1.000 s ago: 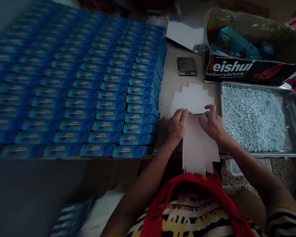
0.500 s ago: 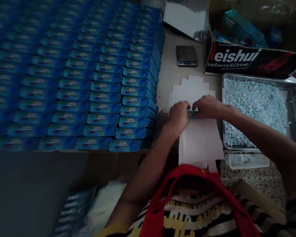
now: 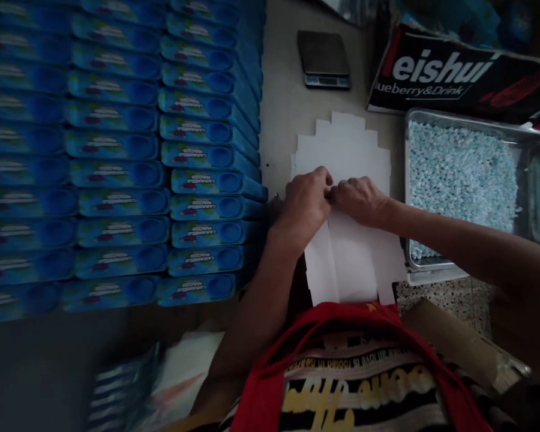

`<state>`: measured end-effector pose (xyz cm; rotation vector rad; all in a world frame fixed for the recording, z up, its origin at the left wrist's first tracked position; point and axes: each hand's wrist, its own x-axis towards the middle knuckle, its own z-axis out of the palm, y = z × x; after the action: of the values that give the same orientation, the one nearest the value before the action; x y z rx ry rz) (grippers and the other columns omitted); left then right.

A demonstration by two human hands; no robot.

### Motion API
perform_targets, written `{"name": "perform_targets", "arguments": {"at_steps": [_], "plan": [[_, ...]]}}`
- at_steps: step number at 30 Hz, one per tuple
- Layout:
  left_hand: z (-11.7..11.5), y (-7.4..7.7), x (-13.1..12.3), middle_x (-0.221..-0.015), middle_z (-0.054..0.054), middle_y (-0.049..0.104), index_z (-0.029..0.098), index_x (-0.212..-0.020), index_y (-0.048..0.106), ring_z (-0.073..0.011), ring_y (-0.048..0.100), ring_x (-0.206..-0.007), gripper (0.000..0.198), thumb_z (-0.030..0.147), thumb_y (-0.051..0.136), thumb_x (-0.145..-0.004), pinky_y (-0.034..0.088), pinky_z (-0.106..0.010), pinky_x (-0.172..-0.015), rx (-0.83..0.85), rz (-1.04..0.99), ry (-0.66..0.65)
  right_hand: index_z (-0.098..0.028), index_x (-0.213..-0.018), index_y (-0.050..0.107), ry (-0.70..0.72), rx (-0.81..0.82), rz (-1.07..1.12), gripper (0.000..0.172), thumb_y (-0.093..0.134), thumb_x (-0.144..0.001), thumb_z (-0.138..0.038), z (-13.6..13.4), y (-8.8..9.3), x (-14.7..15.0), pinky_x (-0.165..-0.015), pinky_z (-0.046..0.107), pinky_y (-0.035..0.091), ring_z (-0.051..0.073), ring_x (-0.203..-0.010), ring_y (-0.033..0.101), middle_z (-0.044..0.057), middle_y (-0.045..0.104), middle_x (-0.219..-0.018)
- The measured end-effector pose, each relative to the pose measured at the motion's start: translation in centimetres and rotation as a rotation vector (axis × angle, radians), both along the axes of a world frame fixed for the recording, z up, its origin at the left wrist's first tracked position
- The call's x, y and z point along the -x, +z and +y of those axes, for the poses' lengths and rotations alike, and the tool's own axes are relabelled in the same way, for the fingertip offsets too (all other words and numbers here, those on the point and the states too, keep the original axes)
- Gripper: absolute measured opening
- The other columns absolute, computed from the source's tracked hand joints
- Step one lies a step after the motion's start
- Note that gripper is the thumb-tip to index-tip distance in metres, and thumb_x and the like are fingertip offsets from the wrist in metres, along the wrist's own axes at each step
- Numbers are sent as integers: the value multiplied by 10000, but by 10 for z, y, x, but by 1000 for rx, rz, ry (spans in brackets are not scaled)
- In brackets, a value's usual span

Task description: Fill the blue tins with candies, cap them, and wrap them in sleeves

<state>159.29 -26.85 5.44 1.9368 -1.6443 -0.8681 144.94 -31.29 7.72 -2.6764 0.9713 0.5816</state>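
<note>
An unfolded white cardboard box blank [image 3: 355, 258] lies flat before me, with stepped flaps at its far end and its near end against my apron. My left hand [image 3: 306, 201] is closed at the blank's left middle, thumb and fingers pinching its edge. Beside it, my right hand [image 3: 359, 199] is also closed, with curled fingertips nearly touching the left ones. Both hands hide the piece of card between their fingers. The far panel [image 3: 342, 147] of the blank shows beyond my knuckles.
Rows of blue candy boxes [image 3: 202, 207] fill the left side. A small scale [image 3: 324, 60] sits beyond the blank. A metal tray [image 3: 533, 180] of pale blue candies [image 3: 463, 180] stands at right, before a black printed carton [image 3: 450, 78]. Below are a striped bag and folded cardboard.
The view has come closer and shifted. My right hand has moved left and curled in against my left hand. The bit of blue that showed between them is now hidden.
</note>
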Motion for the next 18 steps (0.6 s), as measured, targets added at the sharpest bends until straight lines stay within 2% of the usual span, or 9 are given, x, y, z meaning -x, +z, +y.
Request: {"name": "perform_targets", "arguments": {"at_steps": [3, 5, 9, 11, 13, 15, 18], "plan": [[1, 1, -1, -871, -72, 774, 249, -910, 724, -335, 742, -954, 301, -16, 686, -772, 563, -459, -910, 15, -34, 13, -192, -1235, 804, -53, 71, 37, 334, 544, -1034, -130, -9, 8, -7, -863, 397, 506, 313, -1079, 746, 153, 817, -1165], [-2, 1, -3, -904, -89, 781, 240, -876, 730, -344, 749, -994, 267, -7, 680, -788, 556, -469, -947, 42, -87, -20, -206, -1222, 810, -75, 63, 21, 257, 699, -992, -224, -21, 19, 0, -896, 388, 502, 306, -1088, 734, 119, 816, -1134], [-11, -3, -8, -929, -80, 791, 252, -841, 770, -332, 747, -1025, 247, 20, 733, -766, 561, -456, -969, 122, -179, -70, -261, -1309, 784, -166, 52, -159, 534, 941, -809, -362, -37, 39, 45, -902, 354, 489, 267, -1037, 715, 32, 793, -1032], [-15, -6, -8, -928, -78, 789, 257, -837, 789, -326, 742, -1021, 247, 25, 749, -762, 566, -454, -964, 131, -215, -89, -244, -1286, 793, -256, 62, -234, 519, 943, -808, -383, -34, 42, 68, -886, 351, 492, 261, -1007, 710, 37, 787, -1020], [-17, -7, -5, -935, -91, 787, 251, -827, 801, -331, 741, -1025, 240, 25, 750, -764, 566, -460, -962, 110, -260, -97, -216, -1220, 812, -284, 77, -266, 410, 894, -854, -384, -26, 40, 78, -891, 362, 500, 275, -1032, 701, 70, 792, -1076], [-18, -7, -1, -965, -108, 792, 247, -835, 818, -339, 745, -1042, 244, 26, 736, -774, 565, -464, -966, 96, -312, -100, -194, -1227, 808, -262, 158, -293, 340, 805, -915, -327, -19, 36, 72, -934, 381, 503, 305, -1135, 677, 116, 784, -1201], [-15, -6, 0, -1042, -123, 816, 246, -913, 855, -341, 754, -1090, 306, 18, 699, -783, 566, -457, -992, 120, -341, -111, -188, -1357, 771, -194, 267, -285, 422, 710, -941, -222, -18, 32, 49, -981, 393, 488, 327, -1250, 634, 139, 758, -1341]]}}
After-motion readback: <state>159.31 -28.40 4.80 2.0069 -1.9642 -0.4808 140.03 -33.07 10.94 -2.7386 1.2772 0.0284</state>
